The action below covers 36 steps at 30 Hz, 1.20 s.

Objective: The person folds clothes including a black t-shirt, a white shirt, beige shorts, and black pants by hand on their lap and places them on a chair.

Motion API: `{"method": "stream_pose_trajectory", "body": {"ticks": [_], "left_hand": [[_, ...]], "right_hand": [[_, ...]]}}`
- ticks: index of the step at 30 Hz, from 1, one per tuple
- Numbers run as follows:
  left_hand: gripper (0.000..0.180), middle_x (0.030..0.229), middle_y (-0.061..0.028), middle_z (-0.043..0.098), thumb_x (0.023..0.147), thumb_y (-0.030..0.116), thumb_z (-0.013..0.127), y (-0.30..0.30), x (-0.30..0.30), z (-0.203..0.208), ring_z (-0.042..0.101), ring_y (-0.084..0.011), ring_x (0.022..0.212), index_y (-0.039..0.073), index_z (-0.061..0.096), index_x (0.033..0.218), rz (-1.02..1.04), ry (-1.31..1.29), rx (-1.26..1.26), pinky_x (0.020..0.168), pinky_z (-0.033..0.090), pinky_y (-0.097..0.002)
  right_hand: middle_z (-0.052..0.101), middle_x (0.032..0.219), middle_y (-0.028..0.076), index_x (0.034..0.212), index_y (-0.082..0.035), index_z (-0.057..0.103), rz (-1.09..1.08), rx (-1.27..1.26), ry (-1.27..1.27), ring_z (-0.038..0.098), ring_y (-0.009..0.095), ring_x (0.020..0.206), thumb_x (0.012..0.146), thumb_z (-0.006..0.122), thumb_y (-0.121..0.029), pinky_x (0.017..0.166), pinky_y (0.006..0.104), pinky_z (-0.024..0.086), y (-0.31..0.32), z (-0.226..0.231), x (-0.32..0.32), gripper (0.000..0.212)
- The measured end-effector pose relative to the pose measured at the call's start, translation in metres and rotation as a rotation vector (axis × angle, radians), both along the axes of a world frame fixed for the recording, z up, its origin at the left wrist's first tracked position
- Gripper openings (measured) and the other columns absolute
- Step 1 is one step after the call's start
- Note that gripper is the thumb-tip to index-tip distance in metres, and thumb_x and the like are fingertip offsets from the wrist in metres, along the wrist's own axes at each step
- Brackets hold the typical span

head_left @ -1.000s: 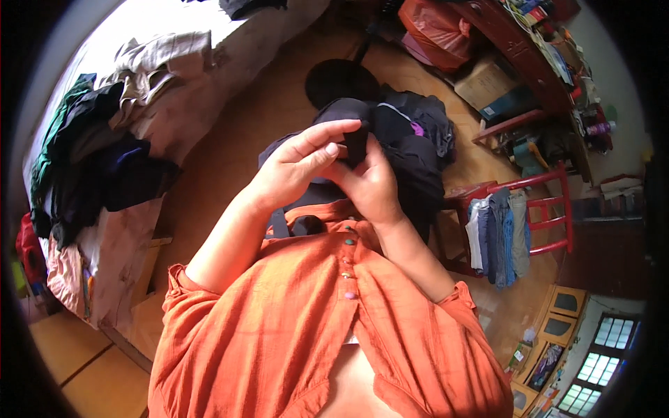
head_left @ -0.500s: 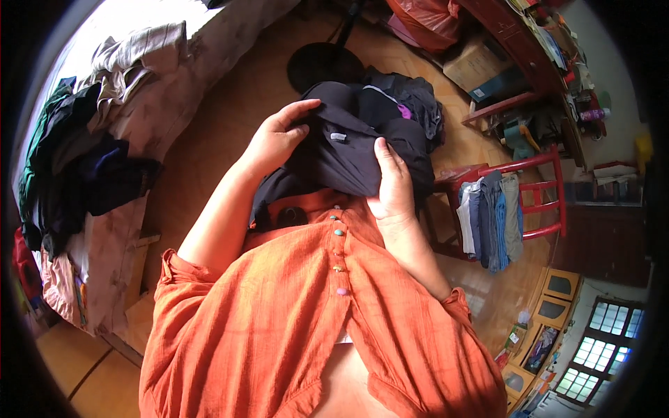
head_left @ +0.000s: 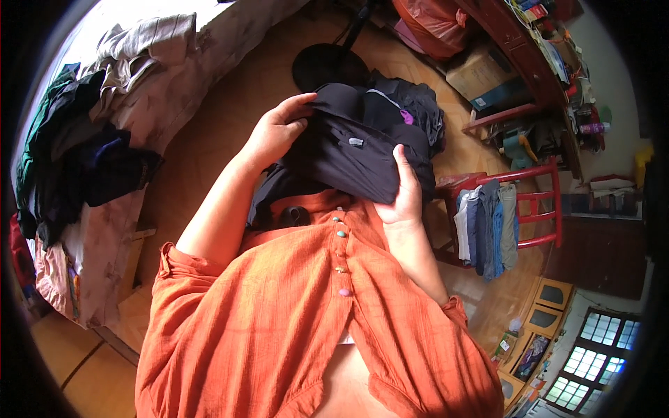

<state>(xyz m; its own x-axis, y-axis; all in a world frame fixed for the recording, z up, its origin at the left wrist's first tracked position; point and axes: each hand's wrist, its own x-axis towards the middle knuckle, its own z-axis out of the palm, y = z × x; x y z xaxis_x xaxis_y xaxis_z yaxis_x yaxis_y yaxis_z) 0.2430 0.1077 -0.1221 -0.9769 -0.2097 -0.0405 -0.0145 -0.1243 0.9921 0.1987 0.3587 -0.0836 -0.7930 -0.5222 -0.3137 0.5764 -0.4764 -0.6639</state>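
Note:
A black garment [head_left: 334, 155] is spread over my lap, with a small pale label near its upper middle. My left hand [head_left: 279, 129] pinches its upper left edge between thumb and fingers. At its right edge my right hand [head_left: 404, 188] grips the cloth, thumb on top and the fingers hidden beneath. I cannot make out what kind of garment it is. Just beyond it lies a pile of dark clothes [head_left: 414, 101] with a purple patch and a light stripe.
To the left, a bed [head_left: 178, 104] bears dark clothes [head_left: 104, 171] and beige clothes [head_left: 150, 45]. A red chair [head_left: 547, 205] with folded trousers [head_left: 488, 226] over it stands at right. Ahead are a round black base [head_left: 327, 66], a cardboard box [head_left: 481, 73] and a red bag [head_left: 432, 24].
My right hand has moved slightly right with its edge of the black garment, and the label has shifted right. My left hand keeps its pinch, a little higher.

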Motion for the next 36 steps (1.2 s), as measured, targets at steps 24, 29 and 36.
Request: {"method": "stream_pose_trajectory", "body": {"ticks": [24, 29, 36], "left_hand": [[0.020, 0.101, -0.0060, 0.066, 0.092, 0.012, 0.063, 0.072, 0.015, 0.030, 0.059, -0.0153, 0.099, 0.004, 0.063, 0.110, -0.524, -0.120, -0.428, 0.089, 0.049, -0.0305], [0.019, 0.092, -0.0124, 0.071, 0.091, 0.019, 0.060, 0.072, 0.016, -0.008, 0.066, -0.0224, 0.081, 0.002, 0.067, 0.097, -0.475, 0.340, -0.144, 0.070, 0.052, -0.0323], [0.020, 0.088, -0.0115, 0.070, 0.093, 0.021, 0.057, 0.065, 0.012, -0.041, 0.065, -0.0218, 0.074, 0.004, 0.066, 0.094, -0.508, 0.052, 0.731, 0.064, 0.051, -0.0323]], "right_hand": [[0.060, 0.100, -0.002, 0.110, -0.005, 0.059, 0.352, 0.221, 0.527, 0.055, 0.007, 0.090, 0.099, 0.054, -0.009, 0.083, 0.0211, 0.045, -0.013, 0.029, 0.027, 0.012], [0.057, 0.084, 0.004, 0.100, 0.000, 0.058, 0.657, 0.330, 0.837, 0.053, 0.010, 0.083, 0.095, 0.060, -0.007, 0.078, 0.0252, 0.047, -0.045, 0.029, 0.054, 0.009], [0.044, 0.072, 0.001, 0.084, -0.003, 0.050, 0.959, 0.307, 0.839, 0.040, 0.008, 0.070, 0.101, 0.056, -0.020, 0.067, 0.0264, 0.042, -0.059, 0.020, 0.059, 0.025]]}}
